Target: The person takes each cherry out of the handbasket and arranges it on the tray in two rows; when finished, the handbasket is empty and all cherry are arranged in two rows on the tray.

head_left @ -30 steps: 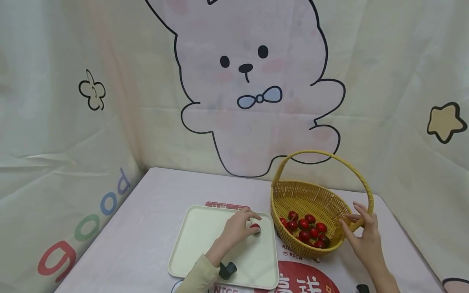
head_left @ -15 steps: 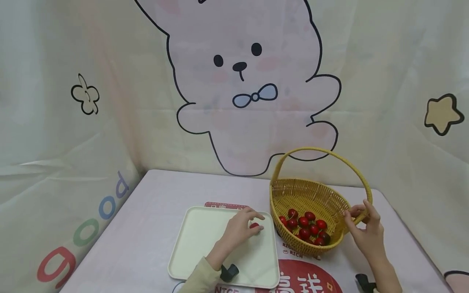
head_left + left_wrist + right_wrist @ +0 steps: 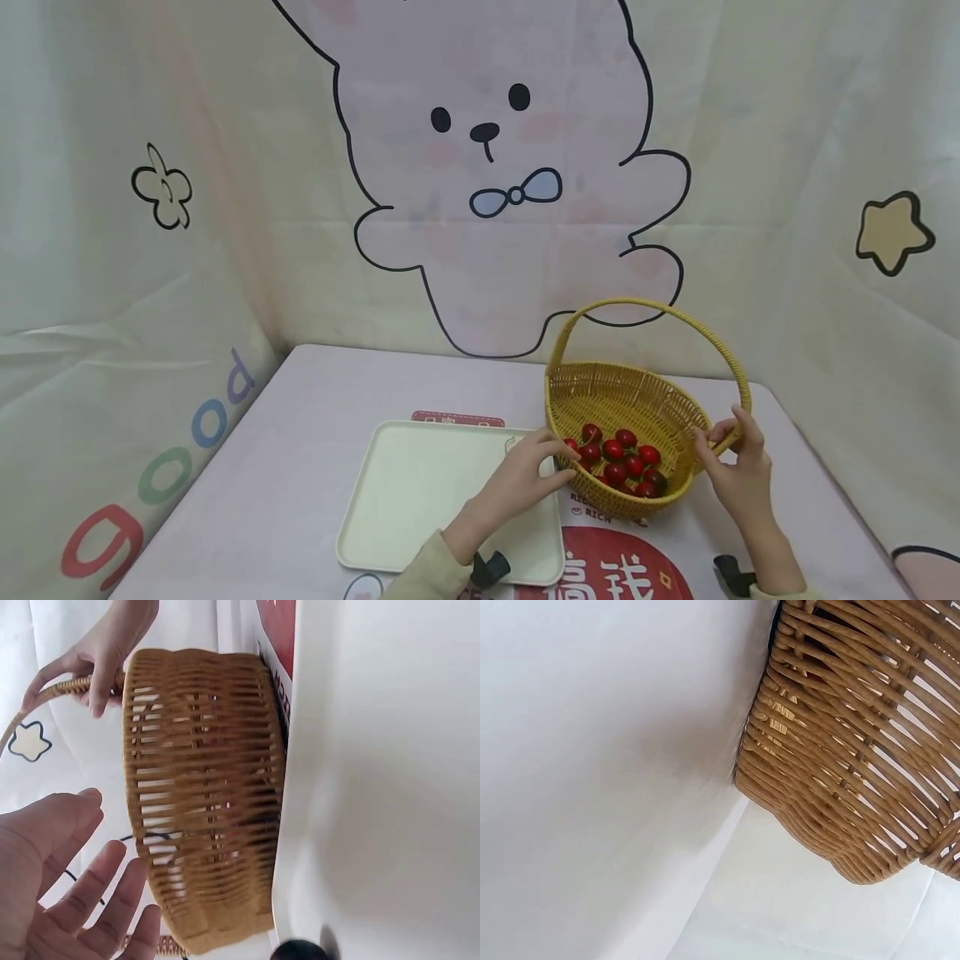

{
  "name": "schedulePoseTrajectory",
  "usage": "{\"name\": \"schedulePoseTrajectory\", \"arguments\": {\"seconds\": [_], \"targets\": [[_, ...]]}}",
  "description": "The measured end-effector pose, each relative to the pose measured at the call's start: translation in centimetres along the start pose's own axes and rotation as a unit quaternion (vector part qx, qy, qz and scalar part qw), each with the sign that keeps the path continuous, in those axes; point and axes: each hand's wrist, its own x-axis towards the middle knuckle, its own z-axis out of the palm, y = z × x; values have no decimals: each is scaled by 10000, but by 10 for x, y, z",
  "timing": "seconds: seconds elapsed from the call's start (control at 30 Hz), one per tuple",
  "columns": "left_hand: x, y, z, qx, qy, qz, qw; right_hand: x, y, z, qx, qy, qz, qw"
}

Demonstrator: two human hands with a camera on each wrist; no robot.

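Note:
The yellow wicker basket (image 3: 626,387) stands to the right of the pale tray (image 3: 420,492), with several red cherries (image 3: 615,473) inside. My left hand (image 3: 522,479) is at the basket's left rim, its fingers spread with nothing visible between them. In the left wrist view, the left hand (image 3: 71,881) has its palm showing beside the basket wall (image 3: 210,780). My right hand (image 3: 738,475) grips the base of the basket's handle on the right side. The right wrist view shows only the woven wall (image 3: 840,750), with the hand out of frame.
A dark round thing (image 3: 300,950) shows at the tray's edge in the left wrist view. A thin green stem-like line (image 3: 511,444) shows near the tray's far right corner. Printed red patches (image 3: 626,567) lie on the table covering. A fabric backdrop (image 3: 525,267) surrounds the table.
My left hand has moved right, from a cherry on the tray to the basket's left rim, and its fingers have spread. The right hand's fingers have closed in on the handle.

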Motion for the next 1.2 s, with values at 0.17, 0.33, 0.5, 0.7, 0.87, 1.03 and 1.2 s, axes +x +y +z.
{"name": "schedulePoseTrajectory", "arguments": {"seconds": [0.17,0.33,0.5,0.7,0.87,1.03,1.2], "targets": [[10,9,10,32,18,249,9997,1,-1,-1,-12,-118,103,9999],[24,16,19,-78,-153,266,9995,2,-1,-1,-25,-70,61,10000],[39,21,29,89,-535,387,9978,2,-4,-2,-41,-32,82,10000],[57,26,38,317,-1183,273,9921,0,-3,0,-28,2,127,9999],[73,29,49,463,-1607,289,9855,-3,0,3,50,128,39,9999],[90,34,62,774,-1825,382,9794,-2,-2,1,-36,52,101,9999],[105,35,73,1167,-1953,457,9727,0,-2,0,-45,-37,131,9999]]}}
